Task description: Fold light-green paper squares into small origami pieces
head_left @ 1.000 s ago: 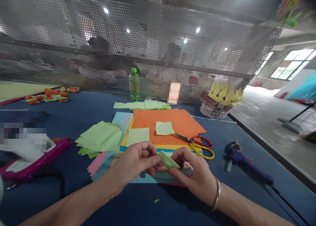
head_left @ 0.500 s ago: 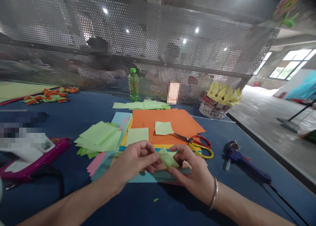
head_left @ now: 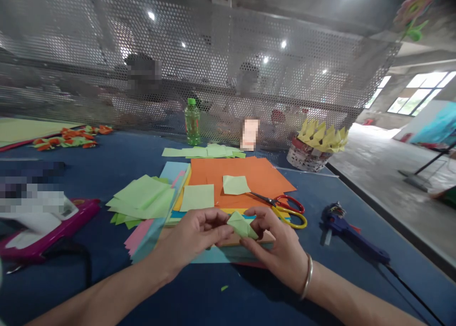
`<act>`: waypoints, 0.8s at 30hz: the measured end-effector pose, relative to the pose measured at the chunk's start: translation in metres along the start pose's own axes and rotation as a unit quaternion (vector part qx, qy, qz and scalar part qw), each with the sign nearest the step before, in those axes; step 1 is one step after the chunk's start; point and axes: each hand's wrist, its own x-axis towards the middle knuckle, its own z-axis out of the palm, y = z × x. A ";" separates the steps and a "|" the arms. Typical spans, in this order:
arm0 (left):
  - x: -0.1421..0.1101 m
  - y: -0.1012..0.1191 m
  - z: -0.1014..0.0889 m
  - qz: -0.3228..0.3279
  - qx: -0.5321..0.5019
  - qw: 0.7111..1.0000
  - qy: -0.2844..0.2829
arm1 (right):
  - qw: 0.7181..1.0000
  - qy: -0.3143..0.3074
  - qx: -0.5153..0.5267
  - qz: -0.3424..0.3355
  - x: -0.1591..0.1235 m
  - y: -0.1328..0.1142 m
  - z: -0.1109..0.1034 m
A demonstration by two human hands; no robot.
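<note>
A small folded piece of light green paper [head_left: 241,225] is held up between both hands, over a stack of coloured sheets. My left hand [head_left: 204,228] pinches its left corner between thumb and fingers. On the other side my right hand [head_left: 272,238], with a bracelet at the wrist, grips the right edge; some fingertips are hidden behind the paper. Beneath lie orange paper [head_left: 245,169] and two flat green squares, one a green paper square [head_left: 197,198]. Scissors [head_left: 281,205] with red and yellow handles rest just beyond my right hand.
Loose green sheets [head_left: 142,198] lie left of the stack. A blue glue gun [head_left: 356,236] with a cord is at right, a magenta device [head_left: 67,228] at left. Toward the back stand a green bottle [head_left: 193,122] and a paper basket [head_left: 309,153], before a perforated metal screen [head_left: 213,55].
My left fingers have shifted slightly along the paper's left corner, the fingers curling closer together. The right hand keeps its grip almost unmoved.
</note>
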 end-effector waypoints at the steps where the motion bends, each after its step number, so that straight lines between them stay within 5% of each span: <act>1: 0.000 0.001 0.001 0.001 0.004 1.000 -0.014 | 1.000 -0.001 0.003 -0.007 0.000 -0.001 0.000; 10: -0.002 0.005 0.002 0.001 -0.018 0.999 -0.037 | 0.993 -0.082 0.037 -0.076 -0.001 -0.011 -0.011; 24: -0.003 0.008 0.002 -0.037 -0.064 0.996 -0.043 | 0.991 -0.054 -0.051 -0.112 0.000 -0.009 -0.013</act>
